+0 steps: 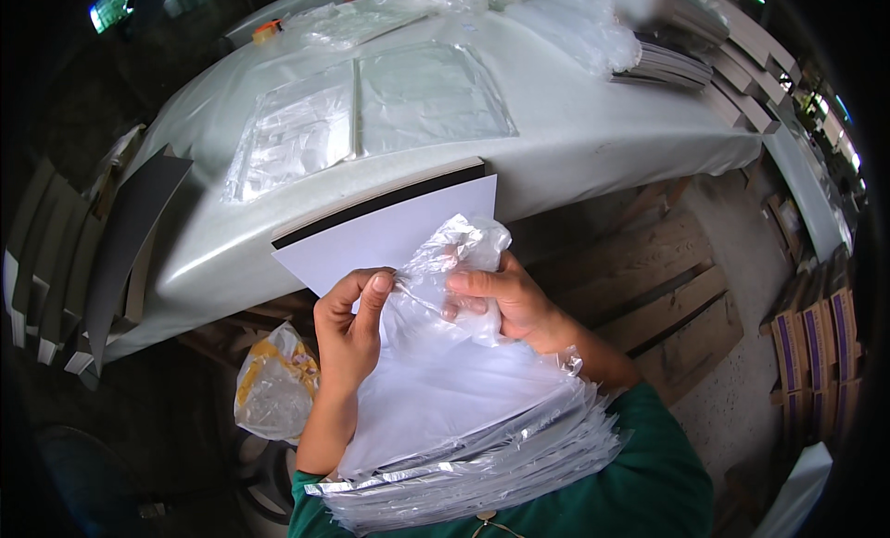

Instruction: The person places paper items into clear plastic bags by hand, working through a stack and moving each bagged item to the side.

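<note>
Between my hands is a thin, crumpled clear plastic bag (464, 241). My left hand (350, 329) pinches its edge between thumb and forefinger. On the other side my right hand (519, 302) grips the bunched film, with some fingers showing blurred through the plastic. Below, a thick pile of flat clear plastic bags (482, 455) lies against my body, their edges fanned out. Just beyond my hands a white sheet (399, 225) leans at the table's near edge, in front of a stack of boards with a dark edge (380, 202). The bag overlaps the sheet's lower right part.
The table (575, 126) has a pale plastic cover. Two flat plastic-wrapped packs (431, 91) lie on it, with an orange tape dispenser (267, 30) beyond. Boards (130, 251) stand at left; others (663, 65) are stacked at right. A plastic bag (276, 380) hangs below, near a wooden pallet (640, 278).
</note>
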A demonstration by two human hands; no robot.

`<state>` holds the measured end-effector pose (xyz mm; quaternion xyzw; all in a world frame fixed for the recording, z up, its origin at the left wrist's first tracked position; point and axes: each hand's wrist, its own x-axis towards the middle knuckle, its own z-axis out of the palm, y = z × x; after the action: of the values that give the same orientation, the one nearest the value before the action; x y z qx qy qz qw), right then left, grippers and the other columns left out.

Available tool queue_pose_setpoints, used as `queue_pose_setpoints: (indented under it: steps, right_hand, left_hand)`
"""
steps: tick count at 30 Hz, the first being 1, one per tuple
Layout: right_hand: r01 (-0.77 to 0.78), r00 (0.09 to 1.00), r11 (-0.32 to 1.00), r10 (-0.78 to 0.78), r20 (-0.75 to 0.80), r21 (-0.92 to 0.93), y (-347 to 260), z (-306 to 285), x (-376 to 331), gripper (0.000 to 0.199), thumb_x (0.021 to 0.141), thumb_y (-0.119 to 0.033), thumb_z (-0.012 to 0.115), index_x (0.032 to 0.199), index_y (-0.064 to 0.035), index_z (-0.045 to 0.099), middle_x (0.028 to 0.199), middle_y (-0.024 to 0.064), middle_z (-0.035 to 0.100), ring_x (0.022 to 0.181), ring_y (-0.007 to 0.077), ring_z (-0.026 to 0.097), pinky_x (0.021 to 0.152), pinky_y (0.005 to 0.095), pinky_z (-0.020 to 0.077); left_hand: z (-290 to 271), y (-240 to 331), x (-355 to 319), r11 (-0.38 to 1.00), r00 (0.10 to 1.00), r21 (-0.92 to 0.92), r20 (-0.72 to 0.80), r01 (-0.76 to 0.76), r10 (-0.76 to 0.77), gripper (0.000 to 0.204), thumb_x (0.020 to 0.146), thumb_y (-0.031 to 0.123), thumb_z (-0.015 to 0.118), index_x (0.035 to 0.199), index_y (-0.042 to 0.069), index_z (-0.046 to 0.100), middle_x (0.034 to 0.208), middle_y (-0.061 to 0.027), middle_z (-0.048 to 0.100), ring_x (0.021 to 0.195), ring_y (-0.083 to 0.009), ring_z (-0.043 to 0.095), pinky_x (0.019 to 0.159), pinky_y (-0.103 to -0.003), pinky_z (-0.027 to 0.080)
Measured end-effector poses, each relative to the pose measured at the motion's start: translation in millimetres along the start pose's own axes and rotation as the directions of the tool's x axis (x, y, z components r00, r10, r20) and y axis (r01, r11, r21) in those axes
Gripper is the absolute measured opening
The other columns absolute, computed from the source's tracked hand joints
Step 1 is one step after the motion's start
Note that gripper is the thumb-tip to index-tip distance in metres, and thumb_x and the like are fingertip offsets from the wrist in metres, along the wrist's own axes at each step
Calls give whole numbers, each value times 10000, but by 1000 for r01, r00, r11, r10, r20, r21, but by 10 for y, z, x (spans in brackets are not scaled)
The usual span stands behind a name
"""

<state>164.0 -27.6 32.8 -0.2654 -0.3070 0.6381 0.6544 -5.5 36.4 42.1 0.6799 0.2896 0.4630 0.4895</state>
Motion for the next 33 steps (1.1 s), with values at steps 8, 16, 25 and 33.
queue_pose_setpoints:
  steps: [8, 16, 25, 33]
  right_hand:
    - [91, 990, 996, -91, -110, -8, 25, 86, -15, 211, 736, -174, 659, 861, -55, 538, 721, 54, 557, 655, 120, 542, 596, 265, 439]
    - [143, 929, 975, -73, 362, -169, -57, -247, -129, 361, 691, -3, 653, 580, -114, 328, 635, -3, 402, 604, 103, 452, 560, 263, 419]
    - [88, 968, 842, 54, 244, -533, -420, -547, -318, 282, 759, -122, 644, 991, -24, 517, 725, -21, 497, 623, 33, 427, 563, 194, 367]
    - [102, 993, 905, -116, -10, -413, -226, -374, -217, 186, 841, -188, 560, 946, -36, 543, 725, 0, 568, 668, 81, 513, 644, 221, 422]
  left_hand:
    - [-23, -29, -33, 995, 992, 42, 86, -94, 91, 197, 836, 153, 568, 760, -25, 606, 769, -72, 624, 696, -106, 548, 674, -217, 420]
    - [-141, -24, 55, 810, 971, -561, 234, 172, -44, 240, 886, 197, 479, 706, 46, 529, 723, -52, 565, 710, -97, 528, 641, -232, 408]
    - [-328, -109, 90, 676, 868, -652, 496, 344, 37, 195, 848, 226, 518, 712, 94, 475, 658, -38, 485, 619, -142, 492, 643, -313, 421]
    - [-107, -315, -119, 970, 288, 187, 931, 153, -224, 290, 835, 302, 562, 966, 44, 579, 900, -55, 583, 729, -128, 523, 711, -268, 424]
